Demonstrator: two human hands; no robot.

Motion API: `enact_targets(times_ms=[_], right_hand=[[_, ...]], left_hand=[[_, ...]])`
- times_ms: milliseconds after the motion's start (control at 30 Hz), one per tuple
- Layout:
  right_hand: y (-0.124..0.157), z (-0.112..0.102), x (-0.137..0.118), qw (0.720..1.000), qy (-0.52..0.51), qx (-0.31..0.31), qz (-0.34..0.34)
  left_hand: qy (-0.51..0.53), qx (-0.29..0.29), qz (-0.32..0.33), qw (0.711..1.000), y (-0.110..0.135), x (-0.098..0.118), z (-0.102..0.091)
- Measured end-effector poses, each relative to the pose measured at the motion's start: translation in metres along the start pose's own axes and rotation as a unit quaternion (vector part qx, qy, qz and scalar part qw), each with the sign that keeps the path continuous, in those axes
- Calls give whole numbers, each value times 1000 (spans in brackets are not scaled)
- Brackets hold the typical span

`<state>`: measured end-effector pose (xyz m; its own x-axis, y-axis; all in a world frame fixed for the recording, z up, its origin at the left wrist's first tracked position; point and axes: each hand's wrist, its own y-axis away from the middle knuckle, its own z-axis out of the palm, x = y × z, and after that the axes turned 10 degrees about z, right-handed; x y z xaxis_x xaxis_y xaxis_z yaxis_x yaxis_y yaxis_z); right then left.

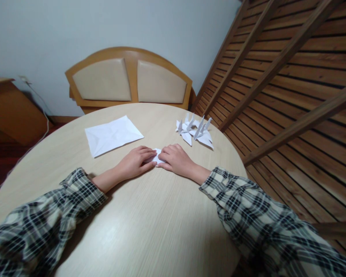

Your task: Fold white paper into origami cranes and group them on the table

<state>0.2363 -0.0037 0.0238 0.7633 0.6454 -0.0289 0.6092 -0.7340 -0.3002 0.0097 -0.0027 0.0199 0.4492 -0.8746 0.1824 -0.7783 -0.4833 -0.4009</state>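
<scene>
Both left hand (136,161) and right hand (177,158) clamped on folded paper (155,158). Beyond it: white paper (113,134) leftward, origami cranes (200,132) rightward.

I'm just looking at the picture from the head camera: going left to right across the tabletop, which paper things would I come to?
A flat, creased white sheet → a small folded paper, partly covered → a cluster of folded paper birds.
</scene>
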Motion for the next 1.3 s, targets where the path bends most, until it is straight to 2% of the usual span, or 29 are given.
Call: enact_targets(times_ms=[333, 800, 1000, 1300], right_hand=[[0, 4, 5, 1000, -6, 16, -15], [-1, 7, 10, 997, -82, 8, -8], [-2, 5, 5, 997, -74, -9, 25], [-1, 3, 3, 999, -39, -8, 6]], left_hand=[[-6, -13, 3, 1000, -1, 1, 0], [-2, 20, 6, 1000, 3, -5, 6], [8, 31, 7, 999, 2, -6, 8], [4, 23, 1, 1000, 2, -4, 5]])
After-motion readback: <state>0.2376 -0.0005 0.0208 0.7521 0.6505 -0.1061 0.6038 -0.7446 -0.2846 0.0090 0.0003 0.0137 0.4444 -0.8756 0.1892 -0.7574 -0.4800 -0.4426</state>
